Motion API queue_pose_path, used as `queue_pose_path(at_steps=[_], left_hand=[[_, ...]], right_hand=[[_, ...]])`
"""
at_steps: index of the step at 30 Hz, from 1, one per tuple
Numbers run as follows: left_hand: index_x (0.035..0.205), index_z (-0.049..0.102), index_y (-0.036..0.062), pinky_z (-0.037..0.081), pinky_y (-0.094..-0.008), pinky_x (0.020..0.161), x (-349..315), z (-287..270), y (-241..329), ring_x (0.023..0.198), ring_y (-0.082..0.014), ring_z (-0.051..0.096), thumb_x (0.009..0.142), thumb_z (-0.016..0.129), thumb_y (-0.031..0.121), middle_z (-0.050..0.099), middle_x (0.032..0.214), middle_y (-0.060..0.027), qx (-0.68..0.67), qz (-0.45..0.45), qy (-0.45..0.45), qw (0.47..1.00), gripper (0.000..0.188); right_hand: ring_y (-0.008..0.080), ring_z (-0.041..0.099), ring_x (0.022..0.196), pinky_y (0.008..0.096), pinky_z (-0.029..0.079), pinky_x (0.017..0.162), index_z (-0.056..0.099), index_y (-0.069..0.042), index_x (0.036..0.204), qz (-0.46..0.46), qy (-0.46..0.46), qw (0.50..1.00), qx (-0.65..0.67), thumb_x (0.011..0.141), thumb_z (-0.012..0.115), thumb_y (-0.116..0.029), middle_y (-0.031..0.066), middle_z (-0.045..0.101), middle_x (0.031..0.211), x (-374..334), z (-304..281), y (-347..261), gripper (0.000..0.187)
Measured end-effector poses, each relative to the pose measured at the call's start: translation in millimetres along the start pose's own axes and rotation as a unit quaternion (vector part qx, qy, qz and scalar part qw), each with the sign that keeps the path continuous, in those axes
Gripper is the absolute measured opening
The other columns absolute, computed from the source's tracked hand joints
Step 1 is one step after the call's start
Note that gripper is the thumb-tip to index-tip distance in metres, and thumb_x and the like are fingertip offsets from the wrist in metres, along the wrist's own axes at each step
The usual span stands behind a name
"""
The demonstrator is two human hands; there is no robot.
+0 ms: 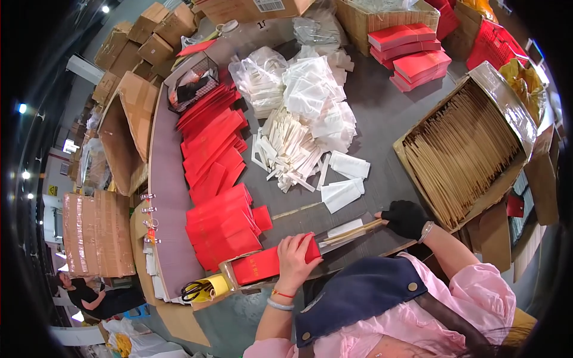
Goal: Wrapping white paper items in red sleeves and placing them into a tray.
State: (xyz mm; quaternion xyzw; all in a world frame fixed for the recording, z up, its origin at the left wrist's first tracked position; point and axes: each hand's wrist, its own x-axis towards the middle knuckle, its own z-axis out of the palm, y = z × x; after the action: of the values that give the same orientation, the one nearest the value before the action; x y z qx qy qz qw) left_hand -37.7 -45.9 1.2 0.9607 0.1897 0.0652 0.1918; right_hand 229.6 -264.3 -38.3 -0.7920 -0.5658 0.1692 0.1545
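Note:
My bare left hand (293, 256) closes over the right end of a long red paper sleeve (253, 265), which lies in a shallow cardboard tray (228, 275) at the table's near edge. My right hand (406, 219), in a black glove with bare fingertips, pinches the far end of a slim tan slatted strip (355, 232). That strip reaches left to the open end of the red sleeve; whether it goes inside I cannot tell. Just behind it lies a white paper packet (345, 227). More red sleeves (218, 224) are fanned along the table's left side.
White packets and slips (289, 143) are heaped mid-table. At right stands a carton (412, 173) packed with thin brown slats. Red stacks (418, 62) lie at the back right. A yellow holder (210, 288) with black-handled scissors sits front left. A person (89, 295) is far left.

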Motion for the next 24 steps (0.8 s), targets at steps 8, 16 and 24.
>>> queue_pose_path(at_steps=[8,16,24], left_hand=[[0.117,0.061,0.0074,0.038,-0.0439,0.094,20,16,17,0.11,-0.0305,0.048,0.059,0.084,0.029,0.056,0.114,-0.0082,-0.01,0.004,0.021,1.0,0.066],[0.117,0.06,0.0104,0.043,-0.0434,0.088,32,17,18,0.106,-0.0323,0.051,0.066,0.077,0.022,0.055,0.116,-0.0116,-0.015,0.021,-0.001,1.0,0.055],[0.093,0.062,0.0137,0.046,-0.0448,0.076,56,-39,25,0.095,-0.0319,0.054,0.066,0.069,0.014,0.054,0.098,-0.0115,0.052,0.098,-0.164,0.98,0.029]], right_hand=[[0.0321,0.06,0.081,0.0426,0.049,0.074,0.07,-0.01,0.088,-0.005,0.139,0.984,0.113,0.078,0.067,-0.021,0.0111,0.062,0.086,21,44,14,0.015],[0.0311,0.059,0.092,0.0415,0.047,0.079,0.063,-0.009,0.1,-0.031,0.008,0.919,0.392,0.073,0.069,-0.031,0.0123,0.061,0.098,56,38,-94,0.035],[0.0284,0.057,0.097,0.0429,0.039,0.087,0.061,-0.013,0.107,-0.11,0.047,0.993,-0.017,0.062,0.075,-0.05,0.0083,0.06,0.099,41,-6,-61,0.06]])
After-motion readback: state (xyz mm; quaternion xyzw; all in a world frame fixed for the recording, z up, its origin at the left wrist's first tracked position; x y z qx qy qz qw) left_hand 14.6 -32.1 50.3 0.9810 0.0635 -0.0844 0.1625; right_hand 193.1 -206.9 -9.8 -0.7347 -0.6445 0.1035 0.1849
